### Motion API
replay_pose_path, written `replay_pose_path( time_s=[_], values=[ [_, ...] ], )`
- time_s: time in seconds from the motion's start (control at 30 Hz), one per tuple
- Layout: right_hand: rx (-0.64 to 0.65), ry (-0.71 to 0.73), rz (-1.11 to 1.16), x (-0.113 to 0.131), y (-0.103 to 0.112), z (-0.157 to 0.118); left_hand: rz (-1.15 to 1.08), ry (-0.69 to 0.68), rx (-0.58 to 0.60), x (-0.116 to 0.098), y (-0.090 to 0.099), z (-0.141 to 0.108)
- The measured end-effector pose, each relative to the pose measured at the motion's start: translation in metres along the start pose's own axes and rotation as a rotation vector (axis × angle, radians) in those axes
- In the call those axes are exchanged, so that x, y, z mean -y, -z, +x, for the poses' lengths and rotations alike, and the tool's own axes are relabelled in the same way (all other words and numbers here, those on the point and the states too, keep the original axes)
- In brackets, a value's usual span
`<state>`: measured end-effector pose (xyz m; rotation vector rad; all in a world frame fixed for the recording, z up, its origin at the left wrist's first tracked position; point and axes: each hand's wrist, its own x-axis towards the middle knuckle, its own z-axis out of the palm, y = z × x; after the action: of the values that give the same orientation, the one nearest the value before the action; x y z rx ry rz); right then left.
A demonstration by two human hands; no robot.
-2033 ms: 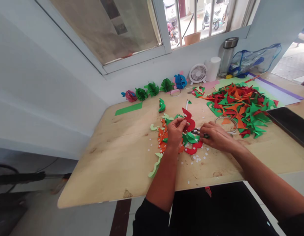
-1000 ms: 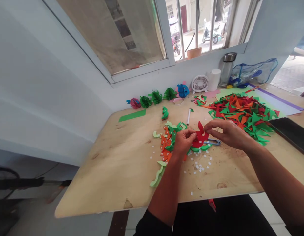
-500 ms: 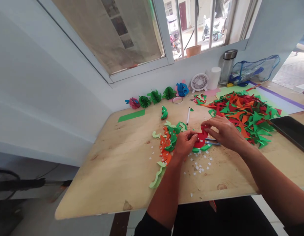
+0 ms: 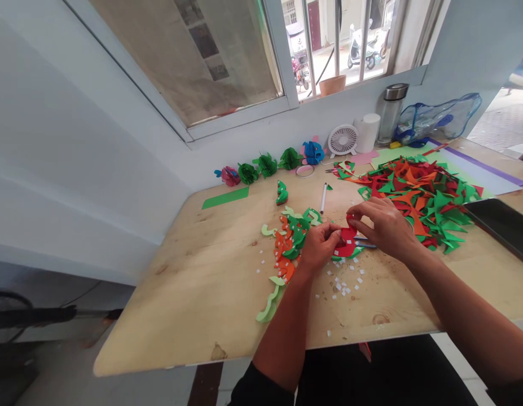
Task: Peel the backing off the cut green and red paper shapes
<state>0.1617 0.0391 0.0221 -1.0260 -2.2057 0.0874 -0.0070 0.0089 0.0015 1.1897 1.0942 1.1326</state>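
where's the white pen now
In the head view, the white pen lies on the table, just beyond the left hand, left of the scrap pile.

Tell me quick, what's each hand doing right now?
Left hand: closed, pinching the red paper cutout.
Right hand: closed, thumb and finger pinching the same cutout's far end.

The bench (image 4: 193, 254) is surfaced in knotted wood. The red cut-out (image 4: 344, 249) is formed of matt paper; the phone (image 4: 498, 223) by the right edge is glossily faced; the bottle (image 4: 386, 121) along the back edge is capped in shiny metal.
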Motion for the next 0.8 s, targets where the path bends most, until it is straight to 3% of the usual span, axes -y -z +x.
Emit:
replay_pose_path(
  time_s=[0.27,0.57,0.8],
  values=[
    [-0.011,-0.019,-0.02,-0.001,-0.002,0.0,-0.001,-0.02,0.018,0.005,0.002,0.003],
    [-0.076,-0.098,0.013,-0.001,-0.006,0.0,-0.099,0.049,0.013,0.002,0.0,-0.001],
    [-0.147,-0.323,0.154,0.004,-0.011,-0.001,-0.145,0.093,0.0,0.001,-0.002,0.0]
  ],
)
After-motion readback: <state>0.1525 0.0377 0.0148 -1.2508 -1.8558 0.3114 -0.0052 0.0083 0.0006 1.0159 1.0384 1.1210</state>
